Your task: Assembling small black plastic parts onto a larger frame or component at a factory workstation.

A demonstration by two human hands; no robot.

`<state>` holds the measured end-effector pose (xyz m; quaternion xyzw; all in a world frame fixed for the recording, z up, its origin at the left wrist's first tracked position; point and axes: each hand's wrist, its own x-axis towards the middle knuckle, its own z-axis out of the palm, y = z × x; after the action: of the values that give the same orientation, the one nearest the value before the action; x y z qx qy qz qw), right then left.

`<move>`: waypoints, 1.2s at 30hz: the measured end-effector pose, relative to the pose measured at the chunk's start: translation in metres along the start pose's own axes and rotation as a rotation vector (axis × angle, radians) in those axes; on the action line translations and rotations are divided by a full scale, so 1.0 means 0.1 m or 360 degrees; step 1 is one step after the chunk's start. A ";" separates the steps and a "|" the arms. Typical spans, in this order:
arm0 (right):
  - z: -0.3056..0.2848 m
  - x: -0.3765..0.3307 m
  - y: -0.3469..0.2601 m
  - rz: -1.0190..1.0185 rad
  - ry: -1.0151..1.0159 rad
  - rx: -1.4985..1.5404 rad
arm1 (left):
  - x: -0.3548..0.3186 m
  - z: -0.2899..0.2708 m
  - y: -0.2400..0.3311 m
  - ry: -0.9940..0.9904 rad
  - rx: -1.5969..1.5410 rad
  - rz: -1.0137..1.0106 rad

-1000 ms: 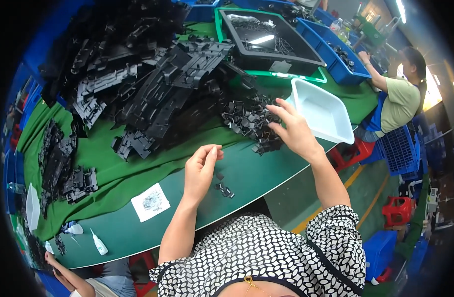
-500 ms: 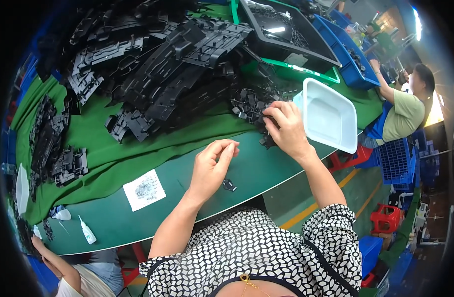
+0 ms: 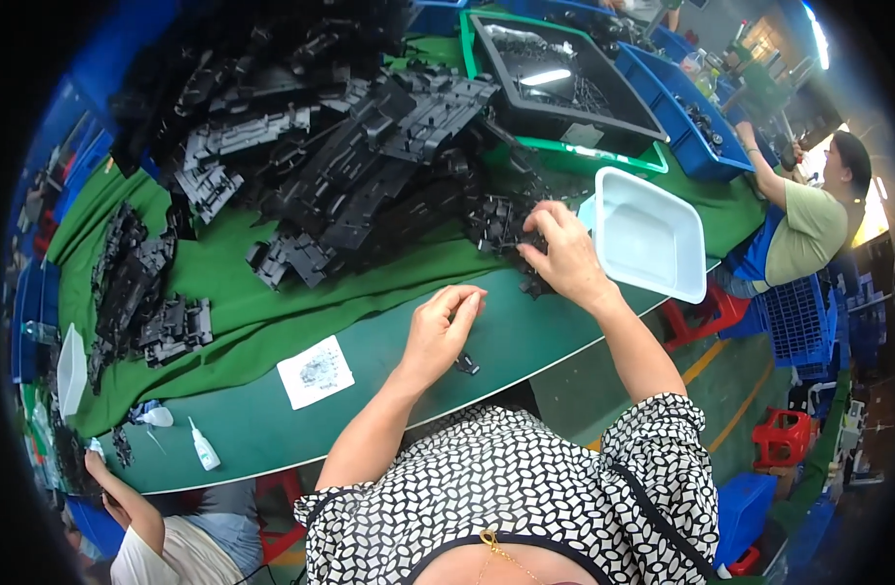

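Note:
My right hand (image 3: 563, 255) rests on a heap of small black plastic parts (image 3: 501, 226) on the green table (image 3: 369, 346), its fingers curled down into them; whether it grips one I cannot tell. My left hand (image 3: 440, 330) hovers over the table's bare front strip with thumb and fingers pinched together around something small and dark. One small black part (image 3: 466, 364) lies on the table just beside that hand. A white rectangular tray (image 3: 646, 234) stands empty right of my right hand.
A big pile of long black plastic mouldings (image 3: 350, 156) covers the green cloth behind. A black bin in a green crate (image 3: 564, 83) and blue bins (image 3: 691, 117) stand at the back right. A printed paper slip (image 3: 315, 370) and small glue bottle (image 3: 204, 448) lie left. Other people sit right (image 3: 808, 214) and lower left (image 3: 126, 507).
My right hand has come down from above the white tray onto the heap of small black parts. My left hand stays pinched over the table's front strip.

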<state>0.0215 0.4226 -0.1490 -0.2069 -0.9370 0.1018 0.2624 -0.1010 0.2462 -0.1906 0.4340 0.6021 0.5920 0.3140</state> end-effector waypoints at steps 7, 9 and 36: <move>-0.04 -0.02 -0.07 0.0040 -0.0026 0.0022 | -0.07 0.05 0.02 0.0016 -0.0207 -0.0035; -0.07 0.00 -0.09 0.0330 -0.0089 0.0316 | -0.07 0.02 0.04 -0.0029 -0.0227 -0.0059; 0.11 -0.28 -0.88 0.0815 -0.0477 0.2204 | -0.03 -0.06 0.07 -0.0103 -0.0799 -0.0271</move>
<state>0.0077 0.3305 -0.1445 -0.1900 -0.6071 0.7526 0.1703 -0.1044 0.2401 -0.1832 0.3089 0.4604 0.6801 0.4796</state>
